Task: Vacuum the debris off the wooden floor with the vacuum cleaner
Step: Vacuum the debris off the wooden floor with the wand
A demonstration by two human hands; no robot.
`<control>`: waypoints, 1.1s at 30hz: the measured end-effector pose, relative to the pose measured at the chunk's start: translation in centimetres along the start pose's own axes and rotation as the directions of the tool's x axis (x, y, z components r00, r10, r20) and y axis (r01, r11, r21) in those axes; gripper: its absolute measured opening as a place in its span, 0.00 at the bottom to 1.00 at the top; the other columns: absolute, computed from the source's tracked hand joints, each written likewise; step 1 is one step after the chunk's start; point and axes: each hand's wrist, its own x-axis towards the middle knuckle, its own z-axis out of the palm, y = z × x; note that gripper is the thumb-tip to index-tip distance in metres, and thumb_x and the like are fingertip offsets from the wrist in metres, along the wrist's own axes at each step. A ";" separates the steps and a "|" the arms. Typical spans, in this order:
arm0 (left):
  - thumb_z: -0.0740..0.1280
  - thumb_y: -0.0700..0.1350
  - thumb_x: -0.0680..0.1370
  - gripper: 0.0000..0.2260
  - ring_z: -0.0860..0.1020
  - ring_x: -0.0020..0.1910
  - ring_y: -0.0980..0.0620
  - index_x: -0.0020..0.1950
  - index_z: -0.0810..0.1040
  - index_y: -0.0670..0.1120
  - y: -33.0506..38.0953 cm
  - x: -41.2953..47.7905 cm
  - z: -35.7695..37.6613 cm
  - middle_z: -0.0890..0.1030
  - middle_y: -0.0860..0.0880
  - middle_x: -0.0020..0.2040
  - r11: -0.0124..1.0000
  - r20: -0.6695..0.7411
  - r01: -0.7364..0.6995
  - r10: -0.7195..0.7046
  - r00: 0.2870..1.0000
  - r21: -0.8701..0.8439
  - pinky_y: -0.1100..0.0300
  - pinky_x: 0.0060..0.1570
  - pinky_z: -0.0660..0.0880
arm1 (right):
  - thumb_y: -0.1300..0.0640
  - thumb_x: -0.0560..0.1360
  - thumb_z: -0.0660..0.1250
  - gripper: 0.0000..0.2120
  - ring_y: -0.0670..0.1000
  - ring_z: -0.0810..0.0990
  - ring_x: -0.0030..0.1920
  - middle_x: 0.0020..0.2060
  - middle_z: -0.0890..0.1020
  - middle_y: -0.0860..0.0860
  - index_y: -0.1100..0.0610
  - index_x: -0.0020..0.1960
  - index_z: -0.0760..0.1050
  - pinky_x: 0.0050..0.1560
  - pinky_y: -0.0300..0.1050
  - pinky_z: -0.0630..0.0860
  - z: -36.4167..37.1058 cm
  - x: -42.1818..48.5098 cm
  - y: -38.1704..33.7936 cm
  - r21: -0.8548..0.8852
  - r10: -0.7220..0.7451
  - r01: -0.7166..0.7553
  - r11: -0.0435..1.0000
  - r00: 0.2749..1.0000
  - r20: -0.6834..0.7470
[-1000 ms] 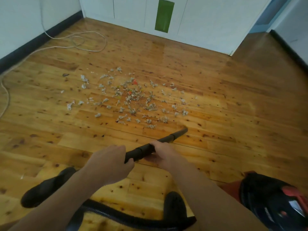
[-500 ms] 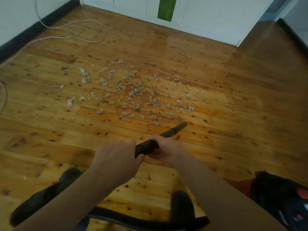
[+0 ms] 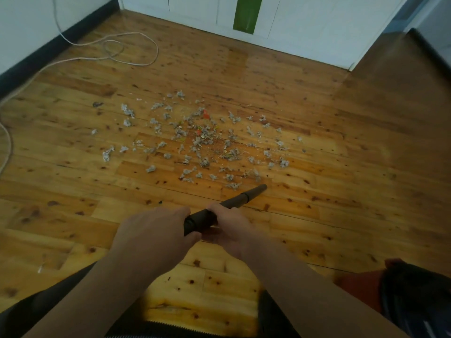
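The debris [image 3: 207, 142] lies on the floor [image 3: 341, 203], with the wand [image 3: 246, 196] tip just at its near edge. Behind the debris stands the cupboard [image 3: 305, 25], behind-left the cable [image 3: 131, 45], near-right the vacuum cleaner [image 3: 410, 296].

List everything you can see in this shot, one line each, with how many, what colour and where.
wooden floor: one, honey brown, fills the view
debris: many bits, grey with red flecks, mid-floor
vacuum wand: one, black, tip just short of the nearest debris
hose: one, black, ribbed, bottom edge
vacuum cleaner body: one, red and black, bottom right
cable: one, white, looped at upper left
cabinet: one, white, far end
green panel: one, on the cabinet
skirting: one, black, left wall
left hand: one, grips the wand's rear
right hand: one, grips the wand just ahead
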 end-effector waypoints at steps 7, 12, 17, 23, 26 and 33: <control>0.55 0.65 0.79 0.16 0.67 0.31 0.61 0.63 0.68 0.61 -1.4 -0.6 -1.9 0.70 0.58 0.36 0.998 -0.013 0.034 -0.033 0.999 0.058 0.66 0.28 0.62 | 0.57 0.79 0.66 0.21 0.56 0.83 0.39 0.55 0.77 0.61 0.58 0.68 0.62 0.39 0.50 0.83 1.9 0.1 0.1 0.051 0.000 -0.003 0.999 0.999 0.046; 0.56 0.61 0.81 0.12 0.67 0.31 0.59 0.58 0.68 0.56 -1.7 -0.4 -1.7 0.68 0.57 0.37 0.998 -0.020 0.051 -0.050 0.999 0.044 0.64 0.28 0.62 | 0.58 0.79 0.65 0.21 0.55 0.83 0.38 0.52 0.78 0.60 0.59 0.68 0.63 0.36 0.48 0.83 3.2 0.5 -0.4 0.038 0.015 -0.016 0.999 0.999 0.044; 0.56 0.58 0.81 0.09 0.67 0.31 0.59 0.50 0.59 0.54 -1.8 -0.5 -0.6 0.67 0.56 0.37 0.997 -0.051 0.072 -0.072 0.996 0.011 0.63 0.27 0.60 | 0.59 0.78 0.64 0.22 0.55 0.83 0.39 0.53 0.78 0.61 0.59 0.69 0.62 0.33 0.47 0.81 4.2 0.9 -0.4 0.005 0.040 -0.040 0.999 0.999 0.033; 0.56 0.62 0.80 0.12 0.67 0.30 0.60 0.51 0.62 0.55 -2.6 -1.8 -0.2 0.68 0.57 0.36 0.996 -0.078 0.080 -0.077 0.994 0.033 0.63 0.27 0.61 | 0.59 0.79 0.64 0.24 0.58 0.83 0.45 0.53 0.77 0.61 0.58 0.71 0.60 0.36 0.51 0.82 5.1 1.1 0.3 0.055 0.042 -0.042 0.998 0.999 0.008; 0.58 0.66 0.78 0.15 0.68 0.31 0.60 0.54 0.67 0.57 -3.1 -2.9 -0.6 0.69 0.58 0.36 0.991 -0.062 0.130 -0.128 0.990 0.021 0.63 0.29 0.63 | 0.60 0.79 0.64 0.23 0.58 0.83 0.45 0.51 0.77 0.61 0.58 0.70 0.62 0.31 0.49 0.82 5.5 0.8 0.7 0.065 0.050 -0.049 0.997 0.999 -0.008; 0.58 0.67 0.78 0.14 0.71 0.32 0.59 0.49 0.63 0.57 -3.2 -6.7 -2.2 0.73 0.55 0.37 0.985 0.069 0.148 -0.142 0.987 -0.090 0.67 0.28 0.62 | 0.59 0.79 0.64 0.22 0.59 0.81 0.48 0.54 0.75 0.61 0.58 0.70 0.60 0.30 0.51 0.81 4.7 -0.8 0.5 0.033 0.059 -0.058 0.998 0.998 -0.023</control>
